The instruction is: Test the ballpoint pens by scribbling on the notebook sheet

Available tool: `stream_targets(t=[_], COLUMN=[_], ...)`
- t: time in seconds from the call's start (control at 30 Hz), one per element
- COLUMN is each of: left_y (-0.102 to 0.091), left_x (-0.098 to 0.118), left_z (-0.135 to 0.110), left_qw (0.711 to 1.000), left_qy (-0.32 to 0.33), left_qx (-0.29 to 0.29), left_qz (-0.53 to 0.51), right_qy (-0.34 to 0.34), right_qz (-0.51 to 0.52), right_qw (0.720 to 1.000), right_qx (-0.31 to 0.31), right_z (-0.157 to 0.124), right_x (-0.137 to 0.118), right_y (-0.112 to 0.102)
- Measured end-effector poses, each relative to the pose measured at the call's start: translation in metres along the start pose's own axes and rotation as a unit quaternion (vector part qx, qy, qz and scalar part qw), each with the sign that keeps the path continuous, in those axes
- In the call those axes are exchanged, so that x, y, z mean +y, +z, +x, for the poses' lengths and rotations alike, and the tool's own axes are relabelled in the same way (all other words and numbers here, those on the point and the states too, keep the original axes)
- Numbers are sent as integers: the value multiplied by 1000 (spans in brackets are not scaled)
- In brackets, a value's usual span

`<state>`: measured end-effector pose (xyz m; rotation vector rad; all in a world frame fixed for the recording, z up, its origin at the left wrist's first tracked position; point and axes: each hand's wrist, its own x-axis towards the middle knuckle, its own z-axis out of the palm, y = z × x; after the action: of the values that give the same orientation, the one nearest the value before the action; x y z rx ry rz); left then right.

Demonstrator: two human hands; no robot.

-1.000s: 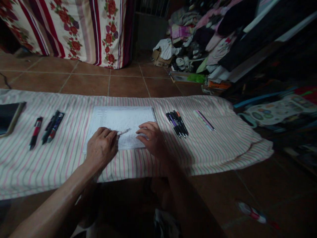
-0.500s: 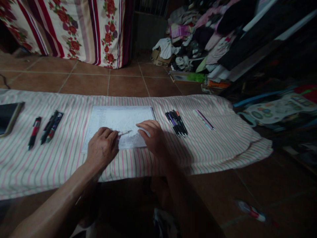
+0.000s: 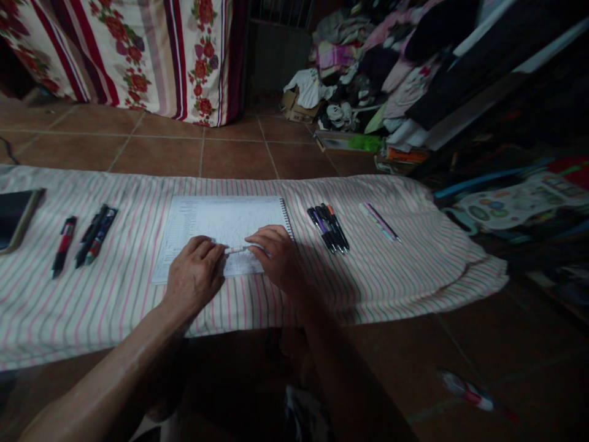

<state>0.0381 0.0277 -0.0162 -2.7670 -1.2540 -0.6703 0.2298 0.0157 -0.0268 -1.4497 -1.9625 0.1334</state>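
Note:
Over a spiral notebook (image 3: 221, 216) with a pale, printed page, a slim white pen (image 3: 236, 249) lies level between my two hands. My left hand (image 3: 196, 267) is closed on the pen's left end, with its fingers curled around it. At the pen's right end, the thumb and fingertips of my right hand (image 3: 275, 255) pinch its tip. Both ends of the pen are hidden by fingers, so I cannot tell whether a cap is on it.
Right of the notebook lie several dark pens (image 3: 329, 229) and a pink-purple pencil (image 3: 381, 222). Left are a red-and-black pen (image 3: 64, 247), more dark pens (image 3: 96, 236) and a dark tablet-like object (image 3: 17, 218). A striped cloth (image 3: 257, 307) covers the table. A bottle (image 3: 467, 390) lies on the floor.
My right hand has moved left and its fingers have closed on the pen's right end. My left hand has shifted slightly right, still holding the pen.

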Motion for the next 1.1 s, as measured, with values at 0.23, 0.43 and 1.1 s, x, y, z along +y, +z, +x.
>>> stream_targets(t=[0.23,0.43,1.1], left_y=[0,-2,-7], left_x=[0,-3,-48], left_z=[0,-1,-14], left_qw=[1000,1000,999], left_qy=[3,3,-39], left_qx=[3,9,19], left_qz=[-9,-3,32], right_qy=[-22,-9,52], right_qz=[3,-1,-46], right_qw=[1000,1000,996], right_qx=[1,5,64], right_z=[-1,0,-10], right_x=[1,3,48], right_y=[3,2,-32])
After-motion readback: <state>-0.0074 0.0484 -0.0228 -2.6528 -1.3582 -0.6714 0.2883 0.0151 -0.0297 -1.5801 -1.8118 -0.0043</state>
